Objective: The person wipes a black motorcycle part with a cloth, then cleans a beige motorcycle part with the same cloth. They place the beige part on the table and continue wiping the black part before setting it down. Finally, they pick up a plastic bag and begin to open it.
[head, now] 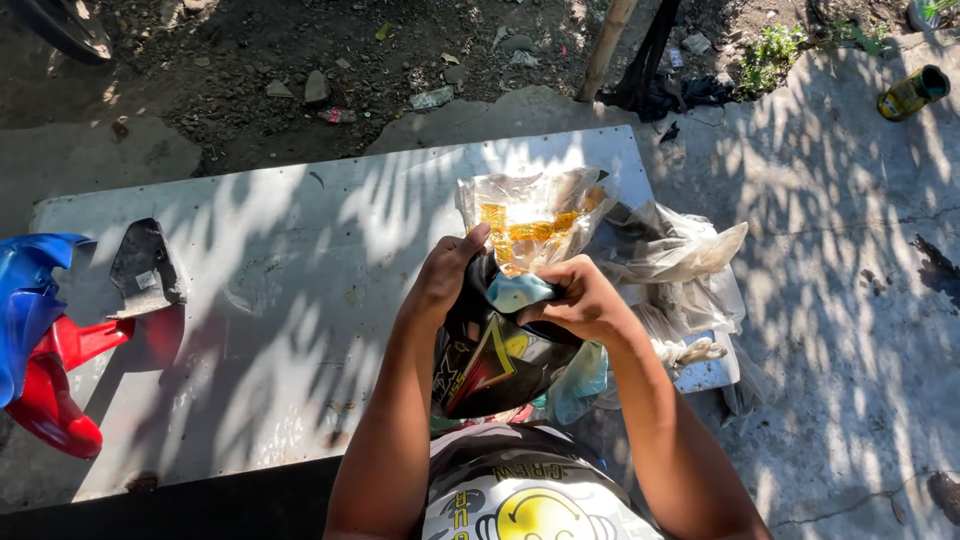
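My left hand grips the upper edge of a black plastic panel with red and yellow graphics, held against my lap. My right hand presses a light blue cloth onto the top of that panel, fingers curled around the cloth. Just beyond both hands lies a clear plastic bag with yellow contents, lit by sun. More teal cloth hangs below my right forearm.
A white board lies on the ground as a work surface. Red and blue fairing parts and a black piece sit at its left. Crumpled clear plastic lies to the right. A yellow can rests on concrete far right.
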